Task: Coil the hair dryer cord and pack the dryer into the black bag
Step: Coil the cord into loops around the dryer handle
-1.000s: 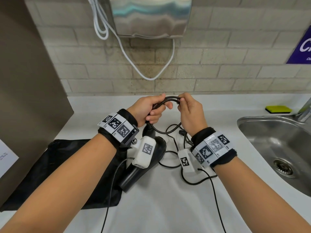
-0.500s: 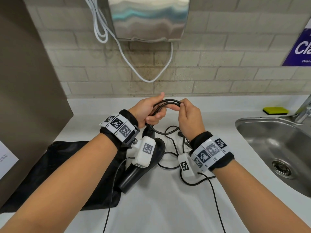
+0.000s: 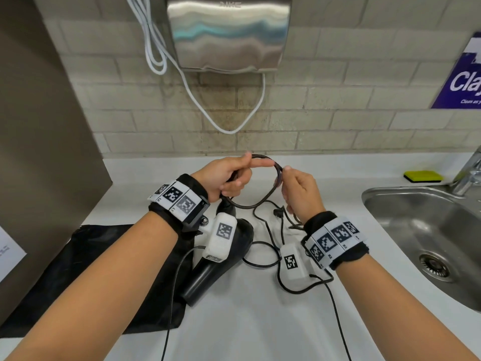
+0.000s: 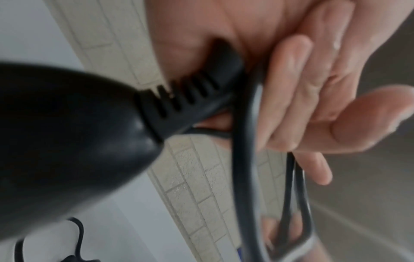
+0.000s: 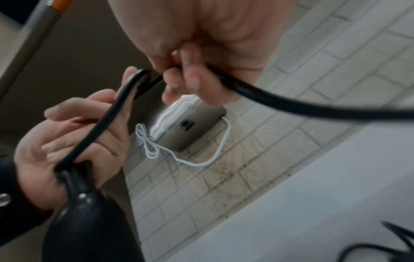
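The black hair dryer [image 3: 223,261] lies on the white counter [image 3: 247,321], partly over the flat black bag [image 3: 91,269]. Its handle end [image 4: 67,141] points up toward my left hand [image 3: 229,175]. That hand curls its fingers [image 4: 289,99] round the cord [image 4: 244,159] just past the ribbed strain relief [image 4: 190,99]. My right hand [image 3: 294,188] pinches the same cord [image 5: 291,104] between its fingertips [image 5: 190,85]. A cord loop [image 3: 263,158] arches between both hands above the counter. The rest of the cord and the plug [image 3: 279,213] lie loose under my right wrist.
A steel sink [image 3: 416,230] with a tap is sunk into the counter at the right, and a yellow sponge [image 3: 423,175] lies behind it. A steel hand dryer [image 3: 229,32] with a hanging white cable [image 3: 229,130] is on the tiled wall. A brown panel [image 3: 39,126] stands at left.
My hands have drawn slightly apart, so the cord loop between them is wider and rounder. The dryer and the bag have not moved.
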A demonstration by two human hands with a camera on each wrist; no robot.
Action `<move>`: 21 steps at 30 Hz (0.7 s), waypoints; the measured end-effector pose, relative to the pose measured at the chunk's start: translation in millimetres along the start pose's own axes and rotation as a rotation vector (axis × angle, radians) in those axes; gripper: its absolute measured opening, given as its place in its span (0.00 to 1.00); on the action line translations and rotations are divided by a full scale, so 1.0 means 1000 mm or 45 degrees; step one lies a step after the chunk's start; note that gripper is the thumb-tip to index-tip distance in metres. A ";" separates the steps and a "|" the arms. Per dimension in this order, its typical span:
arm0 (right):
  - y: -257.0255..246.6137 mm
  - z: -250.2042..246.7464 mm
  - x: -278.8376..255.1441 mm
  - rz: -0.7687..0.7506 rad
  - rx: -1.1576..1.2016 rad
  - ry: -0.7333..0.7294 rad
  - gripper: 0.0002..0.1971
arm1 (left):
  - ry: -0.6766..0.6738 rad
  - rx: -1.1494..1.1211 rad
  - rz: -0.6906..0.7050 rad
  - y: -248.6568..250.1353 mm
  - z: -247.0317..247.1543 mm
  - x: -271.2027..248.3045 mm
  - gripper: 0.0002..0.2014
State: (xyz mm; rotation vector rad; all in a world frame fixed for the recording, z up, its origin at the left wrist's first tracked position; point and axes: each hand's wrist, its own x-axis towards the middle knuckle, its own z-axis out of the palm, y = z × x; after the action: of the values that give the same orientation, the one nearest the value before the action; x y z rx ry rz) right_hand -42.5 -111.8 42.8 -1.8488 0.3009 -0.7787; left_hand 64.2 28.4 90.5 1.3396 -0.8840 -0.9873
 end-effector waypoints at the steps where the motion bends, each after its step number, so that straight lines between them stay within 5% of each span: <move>1: 0.007 -0.002 -0.003 0.032 0.007 -0.026 0.22 | 0.034 -0.054 0.022 0.000 -0.003 -0.001 0.22; 10: 0.043 0.000 -0.031 -0.022 -0.927 -0.307 0.17 | 0.304 -0.119 0.061 -0.002 -0.020 -0.007 0.20; 18: 0.013 0.026 -0.049 -0.475 -1.360 -0.571 0.17 | 0.459 0.078 0.075 0.001 0.009 -0.008 0.14; 21: 0.002 0.026 -0.047 -0.680 -1.342 -0.446 0.17 | 0.436 0.216 0.067 0.000 0.015 -0.005 0.16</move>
State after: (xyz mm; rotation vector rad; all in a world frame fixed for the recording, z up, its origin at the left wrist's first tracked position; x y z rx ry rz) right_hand -60.8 -68.2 17.5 -3.0957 -0.0533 -0.6616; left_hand 48.1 27.9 91.3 1.5644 -0.7476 -0.6267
